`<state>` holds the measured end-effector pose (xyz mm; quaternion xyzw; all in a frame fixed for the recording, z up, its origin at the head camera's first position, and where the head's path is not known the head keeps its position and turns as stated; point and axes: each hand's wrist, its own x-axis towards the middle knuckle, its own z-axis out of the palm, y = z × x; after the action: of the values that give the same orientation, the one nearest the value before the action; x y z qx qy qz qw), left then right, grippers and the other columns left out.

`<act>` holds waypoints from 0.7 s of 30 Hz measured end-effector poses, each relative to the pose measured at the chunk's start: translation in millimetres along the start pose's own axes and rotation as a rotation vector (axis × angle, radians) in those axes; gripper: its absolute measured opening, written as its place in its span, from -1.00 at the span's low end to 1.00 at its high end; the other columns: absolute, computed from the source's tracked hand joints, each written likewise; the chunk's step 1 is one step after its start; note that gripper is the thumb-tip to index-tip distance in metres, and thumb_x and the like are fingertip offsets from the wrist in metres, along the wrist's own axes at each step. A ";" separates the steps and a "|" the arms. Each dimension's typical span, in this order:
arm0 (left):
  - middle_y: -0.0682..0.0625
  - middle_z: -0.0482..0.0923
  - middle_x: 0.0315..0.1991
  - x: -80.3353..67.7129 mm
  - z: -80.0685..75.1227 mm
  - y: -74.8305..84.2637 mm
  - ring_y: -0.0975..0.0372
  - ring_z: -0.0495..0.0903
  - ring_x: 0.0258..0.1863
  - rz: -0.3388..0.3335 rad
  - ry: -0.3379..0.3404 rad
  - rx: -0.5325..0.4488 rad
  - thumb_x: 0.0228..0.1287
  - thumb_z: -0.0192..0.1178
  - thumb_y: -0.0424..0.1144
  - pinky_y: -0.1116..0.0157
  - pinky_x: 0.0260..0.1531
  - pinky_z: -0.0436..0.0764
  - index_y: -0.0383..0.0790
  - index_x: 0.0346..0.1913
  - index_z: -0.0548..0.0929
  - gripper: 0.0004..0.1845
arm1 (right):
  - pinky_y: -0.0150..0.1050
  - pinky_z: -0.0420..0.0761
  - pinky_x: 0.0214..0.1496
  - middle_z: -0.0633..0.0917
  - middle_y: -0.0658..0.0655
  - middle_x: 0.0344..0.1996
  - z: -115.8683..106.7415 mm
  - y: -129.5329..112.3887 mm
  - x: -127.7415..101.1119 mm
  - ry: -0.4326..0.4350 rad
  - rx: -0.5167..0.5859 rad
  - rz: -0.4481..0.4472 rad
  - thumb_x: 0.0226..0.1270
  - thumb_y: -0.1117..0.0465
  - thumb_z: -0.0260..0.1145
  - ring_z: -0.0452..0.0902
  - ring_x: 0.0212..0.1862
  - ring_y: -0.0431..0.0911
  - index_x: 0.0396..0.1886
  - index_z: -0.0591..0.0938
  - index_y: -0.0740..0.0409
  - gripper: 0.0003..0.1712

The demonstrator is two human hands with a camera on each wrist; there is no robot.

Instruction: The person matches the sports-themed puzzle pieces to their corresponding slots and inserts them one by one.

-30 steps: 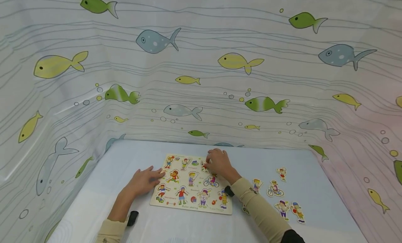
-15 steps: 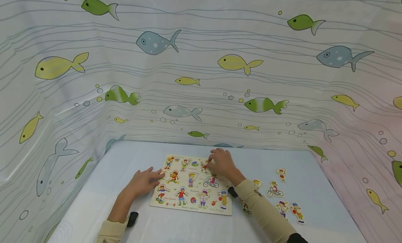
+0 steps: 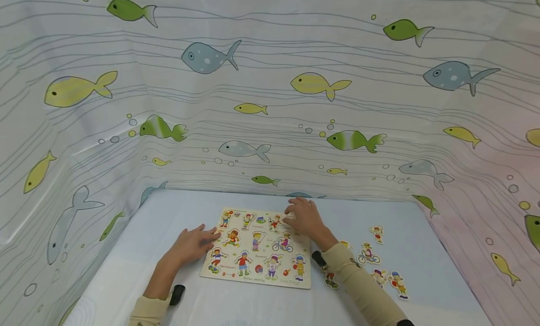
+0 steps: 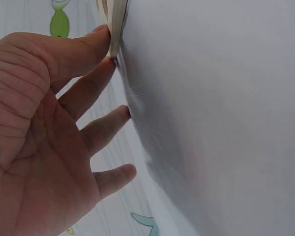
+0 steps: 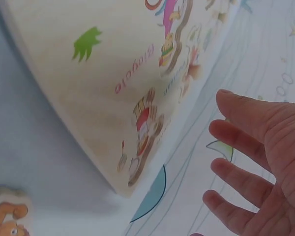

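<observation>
the left hand [image 3: 195, 242] is laid flat, steadying the puzzle board [image 3: 257, 246], while the right hand [image 3: 305, 218], fingers relaxed and empty, is best kept low over its top-right corner.

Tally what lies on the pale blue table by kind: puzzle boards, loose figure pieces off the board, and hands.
Wooden puzzle board: 1
Loose cartoon-figure pieces: 6
Hands, left hand and right hand: 2
Total: 9

Puzzle board [image 3: 257, 248]: wooden, rectangular, printed with cartoon sports figures | lay flat on the pale blue table | most recesses filled | left edge touched by fingertips.
</observation>
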<state>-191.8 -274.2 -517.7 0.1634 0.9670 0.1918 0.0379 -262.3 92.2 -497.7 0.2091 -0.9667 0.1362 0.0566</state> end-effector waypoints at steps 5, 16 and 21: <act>-0.07 0.49 0.29 -0.3 0.2 0.3 -0.25 0.27 0.35 -0.001 -0.002 -0.014 0.28 0.31 -0.24 -0.47 0.19 0.02 -0.12 0.20 0.65 -0.59 | 0.26 0.27 0.31 0.56 0.14 0.24 -8.5 6.5 -6.1 0.024 0.021 -0.004 0.24 -0.02 0.45 0.31 0.36 0.11 -0.19 0.78 -0.02 -0.76; -0.04 0.49 0.29 1.3 2.9 -4.0 -0.23 0.27 0.36 -0.009 0.001 -0.012 0.27 0.32 -0.24 -0.46 0.21 0.01 -0.09 0.20 0.65 -0.58 | 0.28 0.26 0.31 0.57 0.18 0.23 -19.5 22.4 -21.3 0.054 0.017 -0.023 0.23 0.00 0.46 0.32 0.36 0.17 -0.18 0.78 0.02 -0.74; -0.05 0.49 0.29 1.7 3.2 -4.4 -0.23 0.28 0.36 -0.008 0.006 -0.010 0.26 0.33 -0.24 -0.46 0.20 0.01 -0.09 0.20 0.65 -0.57 | 0.30 0.22 0.34 0.57 0.18 0.23 -21.1 32.1 -28.3 0.059 0.005 -0.021 0.22 0.00 0.47 0.30 0.37 0.20 -0.17 0.78 0.02 -0.74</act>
<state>-194.3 -276.4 -522.3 0.1588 0.9668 0.1968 0.0365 -249.1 137.4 -490.0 0.2155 -0.9620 0.1439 0.0858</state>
